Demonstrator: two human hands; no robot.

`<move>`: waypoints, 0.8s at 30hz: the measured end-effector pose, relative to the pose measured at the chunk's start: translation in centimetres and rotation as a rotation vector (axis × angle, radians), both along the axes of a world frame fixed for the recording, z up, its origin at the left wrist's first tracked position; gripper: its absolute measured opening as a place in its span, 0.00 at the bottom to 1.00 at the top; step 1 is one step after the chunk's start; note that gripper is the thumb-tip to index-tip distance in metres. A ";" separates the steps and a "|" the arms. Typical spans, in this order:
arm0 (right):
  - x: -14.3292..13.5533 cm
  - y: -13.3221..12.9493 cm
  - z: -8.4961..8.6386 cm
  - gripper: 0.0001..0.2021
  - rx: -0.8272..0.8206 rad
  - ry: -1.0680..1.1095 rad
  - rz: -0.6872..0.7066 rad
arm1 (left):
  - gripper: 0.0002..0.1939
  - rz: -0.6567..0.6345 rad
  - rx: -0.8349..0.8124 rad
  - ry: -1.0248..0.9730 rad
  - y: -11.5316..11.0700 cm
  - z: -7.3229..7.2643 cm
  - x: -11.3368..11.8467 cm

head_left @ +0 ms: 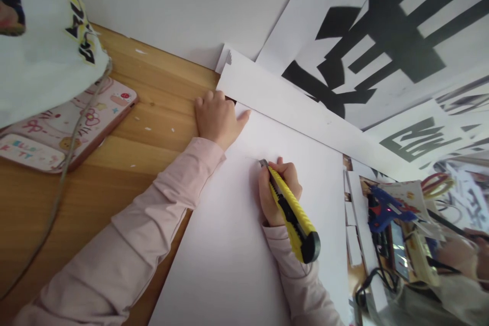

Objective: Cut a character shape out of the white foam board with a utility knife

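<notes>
A large white board lies before me on the wooden table. My right hand is wrapped round a yellow and black utility knife, its blade tip close to the board's surface near a faint line. Whether the blade touches the board, I cannot tell. At the board's far left corner rests my left hand, thumb stretched onto the white surface and the other fingers at the edge, by a long white strip that lies along the far side.
A phone in a pink case lies at the left beneath a white bag, with a cable across it. Sheets with black lettering stand behind. To the right are a blue glue gun and another person's hand.
</notes>
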State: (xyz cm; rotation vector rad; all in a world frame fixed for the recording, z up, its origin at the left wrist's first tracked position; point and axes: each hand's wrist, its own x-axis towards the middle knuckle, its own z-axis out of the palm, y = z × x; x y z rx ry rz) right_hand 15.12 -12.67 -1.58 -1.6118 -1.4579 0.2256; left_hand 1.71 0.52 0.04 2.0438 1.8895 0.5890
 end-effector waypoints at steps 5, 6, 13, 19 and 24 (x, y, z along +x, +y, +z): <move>0.1 -0.1 0.1 0.05 -0.015 -0.004 0.002 | 0.25 0.004 0.000 0.010 0.0 0.0 0.0; 0.1 -0.1 0.1 0.06 -0.010 -0.002 0.010 | 0.25 0.003 -0.002 0.011 0.0 0.0 0.0; 0.1 -0.4 0.1 0.05 0.061 0.041 0.004 | 0.25 0.010 0.002 0.018 0.1 -0.1 0.1; -0.1 -0.6 0.1 0.03 -0.005 -0.017 -0.072 | 0.25 0.018 -0.007 0.032 0.1 0.0 0.2; -0.1 -0.6 0.3 0.04 -0.024 -0.056 -0.101 | 0.26 0.012 -0.016 0.022 0.1 0.0 0.2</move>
